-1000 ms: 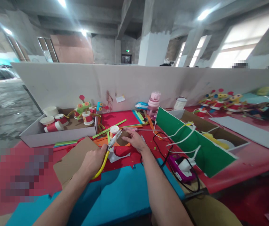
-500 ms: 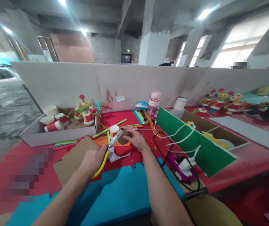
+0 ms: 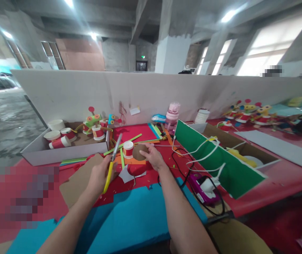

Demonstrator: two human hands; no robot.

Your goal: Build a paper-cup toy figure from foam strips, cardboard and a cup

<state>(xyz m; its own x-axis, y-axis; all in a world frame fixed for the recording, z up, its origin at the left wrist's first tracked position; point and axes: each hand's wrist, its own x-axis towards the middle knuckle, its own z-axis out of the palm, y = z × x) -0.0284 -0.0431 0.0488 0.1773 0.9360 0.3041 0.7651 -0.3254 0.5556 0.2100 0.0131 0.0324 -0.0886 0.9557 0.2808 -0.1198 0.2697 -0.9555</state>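
Note:
My left hand (image 3: 100,175) is closed around the yellow handles of a pair of scissors (image 3: 113,156), whose blades point up and away, clear of the cardboard. My right hand (image 3: 153,157) pinches a small round brown cardboard piece (image 3: 138,152) above the red table. A red-and-white paper cup (image 3: 128,149) stands just left of that piece. A large brown cardboard sheet (image 3: 80,180) lies under my left hand. A white and red scrap (image 3: 133,171) lies between my hands.
A white tray (image 3: 61,153) with cups and paper toys sits at the back left. A green-fronted box (image 3: 219,165) stands right, with white cables and a purple glue gun (image 3: 201,184) before it. Blue foam (image 3: 130,218) covers the near edge. A pink bottle (image 3: 172,114) stands by the partition.
My left hand drew the scissors off the round cardboard piece and swung the blades left and upward. My right hand stays in place with the piece, now cut free.

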